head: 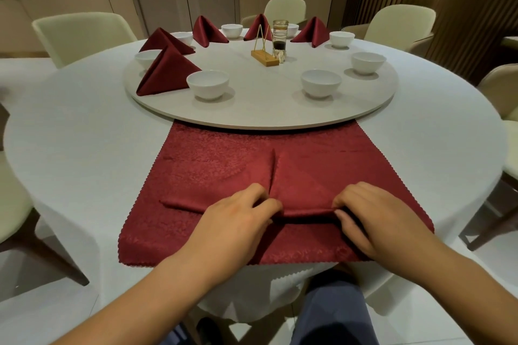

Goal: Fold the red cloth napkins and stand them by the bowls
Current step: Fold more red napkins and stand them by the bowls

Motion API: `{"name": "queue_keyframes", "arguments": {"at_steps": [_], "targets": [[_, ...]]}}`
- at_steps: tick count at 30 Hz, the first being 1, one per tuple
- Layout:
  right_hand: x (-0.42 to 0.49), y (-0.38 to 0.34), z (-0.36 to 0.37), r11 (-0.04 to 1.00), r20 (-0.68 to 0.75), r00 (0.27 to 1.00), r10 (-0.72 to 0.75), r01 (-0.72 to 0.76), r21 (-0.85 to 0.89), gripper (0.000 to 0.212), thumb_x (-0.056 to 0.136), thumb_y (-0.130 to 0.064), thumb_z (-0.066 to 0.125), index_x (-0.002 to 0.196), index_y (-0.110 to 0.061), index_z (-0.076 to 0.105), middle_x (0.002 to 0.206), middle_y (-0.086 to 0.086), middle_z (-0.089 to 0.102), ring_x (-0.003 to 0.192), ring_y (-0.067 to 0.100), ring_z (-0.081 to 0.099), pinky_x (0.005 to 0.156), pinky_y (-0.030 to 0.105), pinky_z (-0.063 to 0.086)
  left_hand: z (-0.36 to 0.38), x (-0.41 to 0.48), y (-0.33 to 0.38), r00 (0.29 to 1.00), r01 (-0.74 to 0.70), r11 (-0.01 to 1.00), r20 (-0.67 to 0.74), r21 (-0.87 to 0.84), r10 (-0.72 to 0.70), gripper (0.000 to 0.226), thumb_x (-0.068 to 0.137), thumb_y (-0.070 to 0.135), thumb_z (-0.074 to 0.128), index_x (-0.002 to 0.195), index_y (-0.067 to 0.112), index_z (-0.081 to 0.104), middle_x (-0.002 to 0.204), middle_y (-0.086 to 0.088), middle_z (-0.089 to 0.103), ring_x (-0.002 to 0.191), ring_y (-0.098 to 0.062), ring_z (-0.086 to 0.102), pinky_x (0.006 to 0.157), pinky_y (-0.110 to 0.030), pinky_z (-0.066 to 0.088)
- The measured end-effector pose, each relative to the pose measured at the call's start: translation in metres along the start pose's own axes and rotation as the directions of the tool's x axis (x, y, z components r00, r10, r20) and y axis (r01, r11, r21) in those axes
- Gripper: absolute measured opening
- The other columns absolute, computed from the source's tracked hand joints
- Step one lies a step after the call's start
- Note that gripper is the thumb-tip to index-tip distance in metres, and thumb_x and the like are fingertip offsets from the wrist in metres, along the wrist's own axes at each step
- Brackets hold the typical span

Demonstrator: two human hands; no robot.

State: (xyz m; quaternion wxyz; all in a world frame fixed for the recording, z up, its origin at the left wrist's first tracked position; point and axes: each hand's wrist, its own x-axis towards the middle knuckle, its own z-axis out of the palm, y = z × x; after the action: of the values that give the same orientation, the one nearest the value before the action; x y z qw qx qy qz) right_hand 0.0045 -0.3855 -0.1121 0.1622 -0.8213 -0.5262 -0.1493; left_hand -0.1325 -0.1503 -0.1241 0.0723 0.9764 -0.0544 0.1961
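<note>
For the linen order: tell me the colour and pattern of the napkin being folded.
Dark red napkin with a tone-on-tone leafy weave; the head view shows it.

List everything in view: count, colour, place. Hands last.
standing napkins: five, red, on turntable by bowls
bowls: eight, white, around turntable
turntable: one, pale grey, centre of table
glass jar: one, clear, turntable middle
wooden stand: one, tan, beside jar
flat cloth: one, red, near table edge
half-folded napkin: one, red, on flat cloth
chairs: several, cream, around table
left hand: one, pinching napkin's near fold
right hand: one, pinching same fold
</note>
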Motion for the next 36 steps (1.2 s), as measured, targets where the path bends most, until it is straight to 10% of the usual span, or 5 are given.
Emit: {"name": "queue_keyframes", "arguments": {"at_steps": [5, 10, 16, 22, 36], "targets": [[0.0, -0.016, -0.015, 0.993, 0.01, 0.998, -0.069, 0.07, -0.094, 0.023, 0.096, -0.035, 0.043, 0.091, -0.026, 0.063, 0.078, -0.014, 0.058, 0.067, 0.01, 0.053, 0.064, 0.022, 0.036, 0.003, -0.004, -0.001, 0.996, -0.087, 0.996, 0.036, 0.001, 0.087, 0.068, 0.076, 0.001, 0.076, 0.134, 0.026, 0.052, 0.117, 0.006, 0.057, 0.084, -0.013, 0.062, 0.056, -0.025, 0.049], [0.012, -0.039, -0.031, 0.994, 0.096, 0.993, -0.067, 0.075, -0.079, 0.027, 0.094, -0.042, 0.042, 0.09, -0.034, 0.067, 0.075, -0.018, 0.064, 0.062, 0.007, 0.061, 0.058, 0.024, 0.046, -0.002, -0.008, 0.005, 0.999, -0.052, 0.998, 0.006, -0.044, 0.052, 0.036, 0.1, 0.051, 0.051, 0.127, 0.027, 0.053, 0.107, 0.011, 0.055, 0.085, -0.008, 0.059, 0.067, -0.025, 0.053], [0.047, -0.066, -0.055, 0.922, 0.087, 0.996, -0.017, -0.018, 0.386, 0.03, 0.084, -0.056, 0.062, 0.107, -0.037, 0.07, 0.097, -0.024, 0.07, 0.092, -0.001, 0.065, 0.079, 0.021, 0.052, -0.004, -0.014, 0.007, 0.992, 0.079, 0.973, -0.084, -0.217, -0.099, 0.017, 0.102, 0.046, 0.041, 0.091, 0.034, 0.04, 0.084, 0.016, 0.043, 0.073, -0.004, 0.049, 0.061, -0.02, 0.034], [0.086, -0.031, -0.033, 0.787, 0.311, 0.947, 0.085, -0.255, 0.561, 0.063, 0.071, -0.049, 0.086, 0.127, -0.044, 0.059, 0.122, -0.022, 0.064, 0.12, -0.01, 0.054, 0.102, 0.018, 0.041, -0.017, -0.01, -0.011, 0.9, 0.327, 0.513, 0.095, -0.794, -0.425, 0.017, 0.102, 0.019, 0.054, 0.096, 0.031, 0.063, 0.08, 0.013, 0.065, 0.069, -0.002, 0.061, 0.066, -0.019, 0.046], [0.113, -0.014, 0.018, 0.896, 0.342, 0.927, 0.153, -0.276, 0.348, 0.014, 0.094, -0.039, 0.062, 0.108, -0.038, 0.067, 0.102, -0.017, 0.07, 0.096, 0.001, 0.065, 0.092, 0.04, 0.052, -0.017, 0.014, -0.025, 0.656, 0.458, 0.033, 0.312, -0.889, -0.688, 0.071, 0.1, 0.029, 0.062, 0.155, 0.025, 0.016, 0.104, 0.007, 0.074, 0.09, -0.006, 0.074, 0.085, -0.026, 0.057]]}}
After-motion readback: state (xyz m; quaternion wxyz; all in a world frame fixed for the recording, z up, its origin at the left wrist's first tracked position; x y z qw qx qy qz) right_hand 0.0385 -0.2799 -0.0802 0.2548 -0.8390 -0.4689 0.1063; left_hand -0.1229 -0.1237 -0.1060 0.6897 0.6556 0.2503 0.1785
